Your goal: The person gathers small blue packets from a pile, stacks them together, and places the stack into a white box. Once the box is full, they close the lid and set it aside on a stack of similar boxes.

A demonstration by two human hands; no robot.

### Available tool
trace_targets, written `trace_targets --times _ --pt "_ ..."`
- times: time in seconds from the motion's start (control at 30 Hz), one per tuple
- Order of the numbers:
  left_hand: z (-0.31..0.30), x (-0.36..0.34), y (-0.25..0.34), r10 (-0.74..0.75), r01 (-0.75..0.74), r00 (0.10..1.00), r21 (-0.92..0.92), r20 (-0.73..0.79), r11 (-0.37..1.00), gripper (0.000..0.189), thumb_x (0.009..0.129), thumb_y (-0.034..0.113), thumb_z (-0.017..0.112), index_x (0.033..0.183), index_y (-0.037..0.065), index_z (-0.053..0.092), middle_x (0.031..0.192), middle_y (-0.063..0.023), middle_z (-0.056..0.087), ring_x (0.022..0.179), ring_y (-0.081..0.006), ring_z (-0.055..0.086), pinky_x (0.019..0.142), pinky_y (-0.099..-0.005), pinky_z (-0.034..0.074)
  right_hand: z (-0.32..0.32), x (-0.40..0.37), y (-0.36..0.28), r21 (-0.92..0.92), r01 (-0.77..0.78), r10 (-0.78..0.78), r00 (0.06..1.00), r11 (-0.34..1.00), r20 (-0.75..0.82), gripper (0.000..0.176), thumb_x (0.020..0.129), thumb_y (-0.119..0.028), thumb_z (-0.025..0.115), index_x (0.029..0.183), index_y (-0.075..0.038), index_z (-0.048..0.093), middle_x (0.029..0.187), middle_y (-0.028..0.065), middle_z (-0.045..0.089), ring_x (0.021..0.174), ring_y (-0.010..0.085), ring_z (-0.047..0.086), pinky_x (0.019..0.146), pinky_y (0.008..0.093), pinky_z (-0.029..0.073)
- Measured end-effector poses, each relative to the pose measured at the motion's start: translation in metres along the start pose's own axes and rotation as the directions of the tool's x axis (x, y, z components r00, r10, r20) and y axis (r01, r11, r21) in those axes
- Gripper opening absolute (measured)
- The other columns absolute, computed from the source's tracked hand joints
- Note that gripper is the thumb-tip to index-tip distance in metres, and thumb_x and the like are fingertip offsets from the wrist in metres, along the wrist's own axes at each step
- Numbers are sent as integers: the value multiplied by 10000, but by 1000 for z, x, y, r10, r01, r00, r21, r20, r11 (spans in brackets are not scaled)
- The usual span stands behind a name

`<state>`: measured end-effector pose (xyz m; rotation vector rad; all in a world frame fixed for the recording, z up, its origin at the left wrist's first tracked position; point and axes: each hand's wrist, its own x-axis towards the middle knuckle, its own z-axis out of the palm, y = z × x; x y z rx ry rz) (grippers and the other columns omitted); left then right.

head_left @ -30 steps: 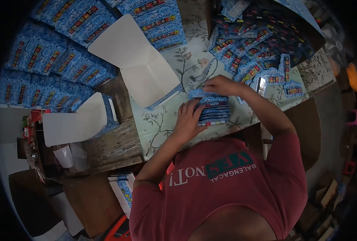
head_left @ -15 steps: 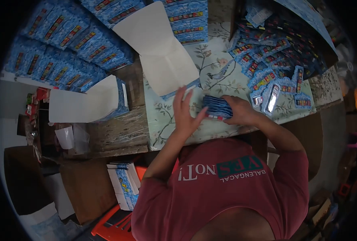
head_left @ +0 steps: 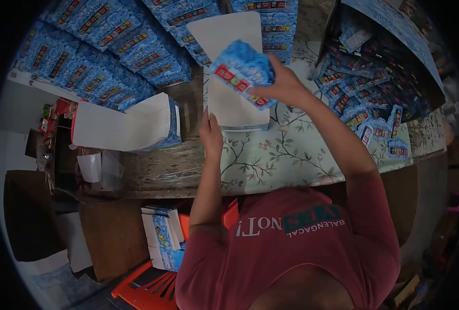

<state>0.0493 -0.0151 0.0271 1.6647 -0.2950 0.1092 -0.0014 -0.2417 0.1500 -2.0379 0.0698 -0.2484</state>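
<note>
My right hand [head_left: 286,85] grips a stack of blue printed packets [head_left: 242,70] by its right side, fingers wrapped round it. The stack is tilted, with a red and yellow strip along its lower edge. Beneath it lies an open cardboard box [head_left: 239,112], white inside and blue outside, its lid [head_left: 227,31] folded back away from me. The stack hides part of the box. At the box's left edge, my left hand [head_left: 211,137] pinches the side wall between thumb and fingers.
A second open box [head_left: 141,121] stands on the left. Rows of blue printed boxes [head_left: 100,51] fill the back left. A large carton [head_left: 394,26] spills loose packets [head_left: 363,85] at right. Clear plastic containers [head_left: 110,170] sit near the left edge; a red chair [head_left: 146,287] is below.
My right hand has lifted the packet stack up and left, over the open box. My left hand has moved from beside the stack to the box's edge. The box now sits straighter.
</note>
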Motion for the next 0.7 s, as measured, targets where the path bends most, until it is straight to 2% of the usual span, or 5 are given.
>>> trace_targets --times 0.2,0.3,0.6,0.67,0.7 --pt "-2 -8 -3 -82 84 996 55 -33 995 348 970 185 419 1224 -31 520 1031 -118 629 920 -136 548 817 -259 424 78 35 54 -709 192 269 833 678 483 1014 572 -473 806 1336 -11 324 1118 224 556 1074 362 551 846 396 471" --pt "-3 -11 2 -118 120 993 106 -21 987 375 972 206 425 1258 -24 499 1037 -145 637 930 -161 573 831 -269 431 72 45 52 -519 180 274 681 835 678 1019 647 -538 742 1398 -43 262 1274 261 464 1136 371 508 934 370 423" --pt "21 0 -19 -217 200 968 -133 -126 971 389 975 274 396 1132 -45 552 1122 -134 580 1017 -183 530 864 -297 427 123 90 60 -516 45 332 717 856 613 888 836 -718 304 1237 49 504 1213 310 512 1202 382 464 1026 391 348" --pt "25 6 -22 -411 388 901 -168 -137 906 415 978 317 329 992 -9 586 1076 -140 576 976 -198 544 847 -315 436 102 103 58 -337 -91 344 406 937 846 888 836 -719 302 1238 47 501 1216 304 514 1186 376 483 1036 403 337" --pt "55 2 -19 -415 399 908 -181 -60 899 415 978 317 329 992 -9 586 1076 -140 576 976 -198 544 847 -315 436 71 91 72 -363 -147 390 441 920 809 888 836 -719 302 1238 47 501 1216 304 514 1186 376 483 1036 403 337"
